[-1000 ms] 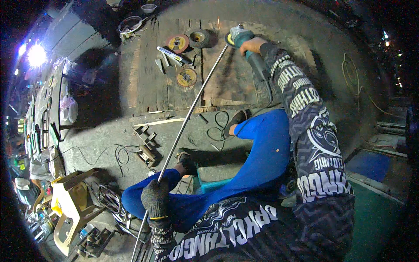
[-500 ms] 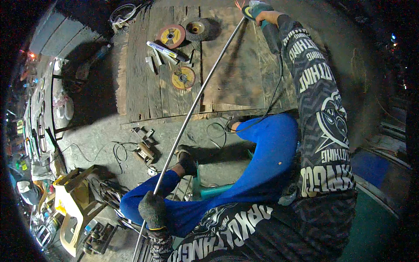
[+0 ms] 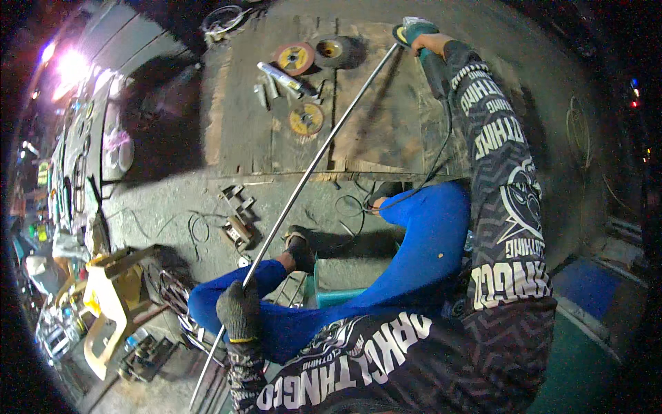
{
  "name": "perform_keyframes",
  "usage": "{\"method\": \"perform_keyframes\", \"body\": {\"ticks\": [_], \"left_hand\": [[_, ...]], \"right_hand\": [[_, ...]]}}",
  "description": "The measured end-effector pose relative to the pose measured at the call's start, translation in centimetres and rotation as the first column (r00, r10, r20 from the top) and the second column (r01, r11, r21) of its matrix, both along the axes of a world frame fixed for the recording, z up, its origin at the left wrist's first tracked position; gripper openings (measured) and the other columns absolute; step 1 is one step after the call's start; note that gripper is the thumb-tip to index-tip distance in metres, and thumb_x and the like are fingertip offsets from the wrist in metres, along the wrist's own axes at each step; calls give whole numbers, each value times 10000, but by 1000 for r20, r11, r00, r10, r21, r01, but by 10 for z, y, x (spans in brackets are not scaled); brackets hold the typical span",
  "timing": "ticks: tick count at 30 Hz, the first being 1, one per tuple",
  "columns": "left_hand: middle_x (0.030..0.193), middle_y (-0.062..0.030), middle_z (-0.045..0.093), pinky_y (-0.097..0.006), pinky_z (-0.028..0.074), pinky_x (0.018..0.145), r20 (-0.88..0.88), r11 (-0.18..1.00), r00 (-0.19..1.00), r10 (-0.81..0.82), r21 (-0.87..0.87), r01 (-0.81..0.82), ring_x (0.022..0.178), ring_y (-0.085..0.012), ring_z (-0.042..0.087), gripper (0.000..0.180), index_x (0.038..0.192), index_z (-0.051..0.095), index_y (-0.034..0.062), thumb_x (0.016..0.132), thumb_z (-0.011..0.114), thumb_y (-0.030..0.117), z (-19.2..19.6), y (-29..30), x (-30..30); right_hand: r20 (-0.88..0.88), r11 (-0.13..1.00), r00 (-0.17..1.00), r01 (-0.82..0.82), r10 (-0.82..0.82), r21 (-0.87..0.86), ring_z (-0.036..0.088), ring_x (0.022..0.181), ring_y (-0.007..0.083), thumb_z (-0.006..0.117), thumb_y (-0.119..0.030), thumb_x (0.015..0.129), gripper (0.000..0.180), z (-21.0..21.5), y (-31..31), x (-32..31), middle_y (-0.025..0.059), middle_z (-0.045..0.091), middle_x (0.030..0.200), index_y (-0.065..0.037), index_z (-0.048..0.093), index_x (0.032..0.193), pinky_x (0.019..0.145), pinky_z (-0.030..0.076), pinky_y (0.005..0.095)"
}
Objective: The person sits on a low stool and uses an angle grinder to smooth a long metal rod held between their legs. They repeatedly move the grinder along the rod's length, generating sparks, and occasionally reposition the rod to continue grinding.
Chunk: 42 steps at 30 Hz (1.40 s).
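Observation:
My gloved left hand [image 3: 238,312] is closed around the lower part of a long, thin metal rod [image 3: 308,170]. The rod slants up and away to the right over a wooden board. At its far end, my right hand [image 3: 429,43] grips an angle grinder [image 3: 433,74] with a green and dark body. The grinder's disc [image 3: 400,34] is at the rod's tip; whether they touch is too small to tell. A cord runs back from the grinder. On the board lie a flap disc [image 3: 295,59], a dark round wheel [image 3: 335,52], a marker [image 3: 279,77] and a yellow-brown grinding disc [image 3: 306,119].
The worn wooden board [image 3: 241,148] rests on a concrete floor. Small metal pieces [image 3: 261,96] lie beside the marker. Left of my legs are metal brackets [image 3: 238,231] and a yellow plastic chair [image 3: 114,297]. A bright glare [image 3: 72,65] shines at the far left.
Orange sparks at the grinder have gone from sight. A bright purple-white glare has appeared at the far left. The view has shifted slightly; both hands keep their hold.

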<state>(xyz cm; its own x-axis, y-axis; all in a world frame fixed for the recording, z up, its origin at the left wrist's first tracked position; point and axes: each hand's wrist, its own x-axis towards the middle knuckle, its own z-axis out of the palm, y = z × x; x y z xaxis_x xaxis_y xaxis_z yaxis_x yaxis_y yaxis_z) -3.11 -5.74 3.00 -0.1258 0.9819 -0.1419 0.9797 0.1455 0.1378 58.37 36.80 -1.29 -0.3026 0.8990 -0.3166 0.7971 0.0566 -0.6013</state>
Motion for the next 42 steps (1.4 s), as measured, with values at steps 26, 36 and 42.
{"method": "perform_keyframes", "body": {"ticks": [26, 36, 42], "left_hand": [[843, -235, 690, -524, 533, 746, 57, 992, 998, 3, -123, 5, 814, -423, 680, 423, 974, 699, 40, 903, 511, 412, -29, 53, 30], [990, -217, 699, -506, 548, 783, 52, 983, 998, -36, -176, 44, 914, -419, 677, 309, 956, 727, 71, 855, 567, 315, -26, 64, 30], [919, -226, 695, -509, 536, 771, 38, 989, 994, -100, -106, 103, 877, -405, 678, 383, 961, 730, 71, 881, 530, 388, -42, 63, 19]], "right_hand": [[213, 990, 974, -51, 79, -134, 655, 1067, 293, 765, -512, 614, 483, -12, -172, -235, 172, 700, 1118, -199, 772, 981, 928, 495, 344], [214, 992, 977, 45, -18, -121, 706, 770, 302, 793, -545, 529, 605, 17, -224, -312, 173, 725, 825, -17, 747, 820, 737, 560, 390], [183, 983, 982, 78, -47, -167, 696, 813, 332, 818, -481, 513, 593, 38, -245, -339, 222, 714, 913, 29, 728, 800, 717, 549, 392]]}}
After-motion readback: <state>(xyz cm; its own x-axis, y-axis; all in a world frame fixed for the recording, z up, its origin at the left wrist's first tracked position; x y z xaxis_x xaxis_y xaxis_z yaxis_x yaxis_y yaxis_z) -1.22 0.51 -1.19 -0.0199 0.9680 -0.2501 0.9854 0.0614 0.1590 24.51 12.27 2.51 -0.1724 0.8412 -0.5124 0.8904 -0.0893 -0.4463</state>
